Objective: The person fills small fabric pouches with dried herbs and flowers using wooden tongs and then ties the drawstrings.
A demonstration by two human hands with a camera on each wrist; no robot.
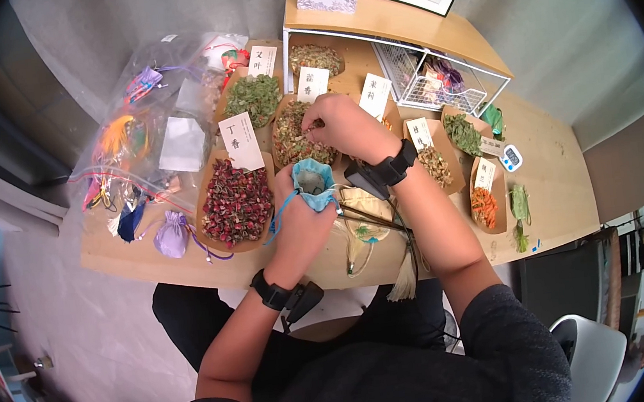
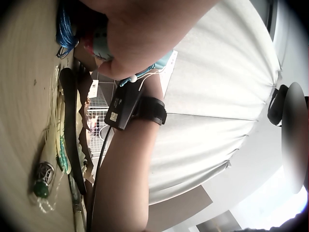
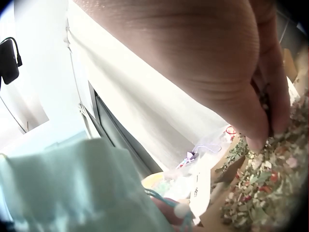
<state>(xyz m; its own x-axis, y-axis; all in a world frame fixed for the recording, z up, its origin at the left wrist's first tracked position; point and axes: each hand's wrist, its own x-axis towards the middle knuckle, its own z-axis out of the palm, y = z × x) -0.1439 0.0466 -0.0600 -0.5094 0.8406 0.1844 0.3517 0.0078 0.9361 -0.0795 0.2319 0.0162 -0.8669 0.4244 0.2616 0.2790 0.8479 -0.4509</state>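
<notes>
My left hand grips a light-blue drawstring pouch, its mouth open and facing up. In the right wrist view the pouch fills the lower left, with cords at its side. My right hand reaches over a brown paper tray of mixed dried herbs, just beyond the pouch. Its thumb and fingers pinch a small amount of the herbs, and dark bits show between them in the right wrist view. Close below the fingertips lies the loose herb mix, with green, pale and red flakes.
Dried rosebuds fill a tray to the left, and green leaves another behind. More labelled trays stand right, beside a white timer. A purple pouch and plastic bags lie left. A wooden shelf with wire drawers stands behind.
</notes>
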